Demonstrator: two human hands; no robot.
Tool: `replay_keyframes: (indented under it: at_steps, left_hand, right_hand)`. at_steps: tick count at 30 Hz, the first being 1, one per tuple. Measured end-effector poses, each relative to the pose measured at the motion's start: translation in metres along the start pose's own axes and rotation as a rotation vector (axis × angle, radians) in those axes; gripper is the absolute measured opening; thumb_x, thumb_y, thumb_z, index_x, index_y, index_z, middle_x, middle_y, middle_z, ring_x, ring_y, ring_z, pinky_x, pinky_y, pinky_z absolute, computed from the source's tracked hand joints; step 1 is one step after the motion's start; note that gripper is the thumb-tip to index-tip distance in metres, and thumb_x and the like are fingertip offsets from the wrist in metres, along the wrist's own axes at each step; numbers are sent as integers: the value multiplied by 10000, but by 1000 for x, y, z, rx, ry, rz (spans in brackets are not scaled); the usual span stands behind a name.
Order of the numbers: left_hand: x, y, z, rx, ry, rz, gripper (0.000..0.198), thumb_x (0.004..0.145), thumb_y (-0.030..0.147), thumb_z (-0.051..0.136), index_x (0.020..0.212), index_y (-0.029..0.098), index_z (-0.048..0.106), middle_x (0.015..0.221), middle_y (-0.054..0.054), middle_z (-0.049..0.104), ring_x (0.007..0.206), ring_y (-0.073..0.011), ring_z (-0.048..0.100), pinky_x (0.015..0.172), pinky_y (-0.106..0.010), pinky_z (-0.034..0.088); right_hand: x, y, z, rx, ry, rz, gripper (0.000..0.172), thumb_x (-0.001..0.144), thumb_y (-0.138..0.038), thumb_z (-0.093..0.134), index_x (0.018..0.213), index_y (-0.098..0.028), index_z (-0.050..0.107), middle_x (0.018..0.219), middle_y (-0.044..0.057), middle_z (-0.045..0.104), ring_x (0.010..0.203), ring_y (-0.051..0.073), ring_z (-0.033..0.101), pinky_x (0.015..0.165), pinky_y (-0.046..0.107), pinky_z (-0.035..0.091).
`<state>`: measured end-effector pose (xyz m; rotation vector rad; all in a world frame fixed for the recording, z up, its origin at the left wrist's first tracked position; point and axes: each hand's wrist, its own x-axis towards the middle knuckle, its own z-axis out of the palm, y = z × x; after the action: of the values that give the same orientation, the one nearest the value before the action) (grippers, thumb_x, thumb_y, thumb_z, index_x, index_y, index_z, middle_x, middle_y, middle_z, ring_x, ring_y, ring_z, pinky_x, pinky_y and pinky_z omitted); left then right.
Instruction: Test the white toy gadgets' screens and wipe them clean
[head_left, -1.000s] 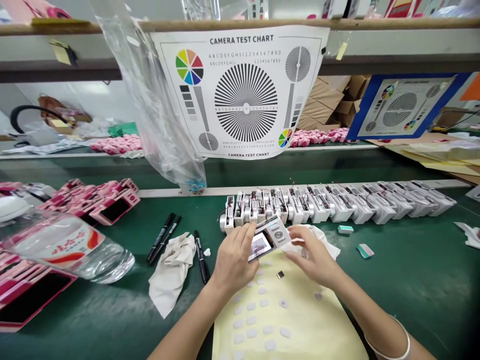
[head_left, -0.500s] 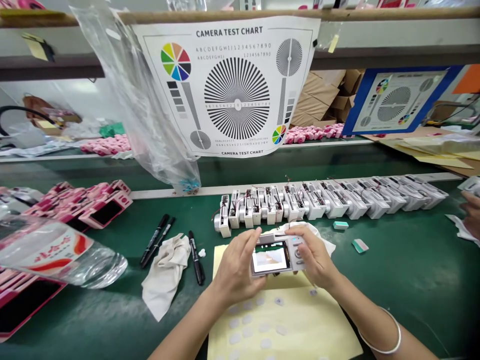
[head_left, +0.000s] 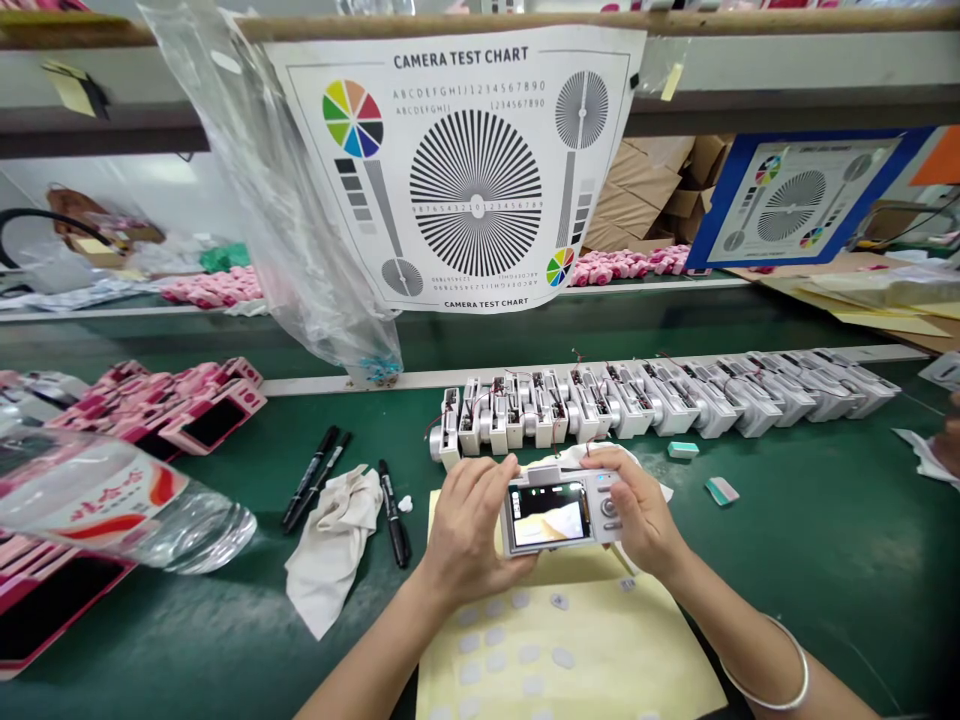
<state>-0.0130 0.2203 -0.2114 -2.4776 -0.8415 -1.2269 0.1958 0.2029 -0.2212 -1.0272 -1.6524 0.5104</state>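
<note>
Between my two hands is a small white digital camera (head_left: pixel 559 512), its lit screen facing me and showing a pale, bright picture. My left hand (head_left: pixel 469 525) grips its left end, thumb below and fingers at the top. My right hand (head_left: pixel 643 515) holds the right end, with the thumb by the buttons and a finger along the top edge. Under the camera lies a yellow sheet (head_left: pixel 600 640) dotted with small pale stickers. A white cloth (head_left: pixel 656 480) shows partly behind the camera. Beyond it stands a row of opened white camera bodies (head_left: pixel 630 405) with bare wires.
A printed camera test chart (head_left: pixel 476 190) hangs ahead from the shelf. On the left are a water bottle (head_left: pixel 127 500), pink cameras (head_left: pixel 210 415), black markers (head_left: pixel 394 515) and a crumpled cloth (head_left: pixel 330 560). Two small green-and-white blocks (head_left: pixel 721 490) lie right. Another person's hand (head_left: pixel 949 440) shows at the right edge.
The camera has shifted slightly right and turned a little in my hands, and its screen picture has changed. The other person's hand at the right edge has moved slightly.
</note>
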Motion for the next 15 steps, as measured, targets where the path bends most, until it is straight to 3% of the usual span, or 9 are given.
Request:
replay_keyframes:
  at_steps: [15]
  left_hand:
    - [-2,-1,3,0,51,10,784,646,316,630,1299,85,261,1025,-132,604,969,-271,504,878,-420,408]
  right_hand:
    - [-1,1,1,-9,27,-44,357,912,-453,301,967,-222,567,929,60,602,914,204,574,781,322,446]
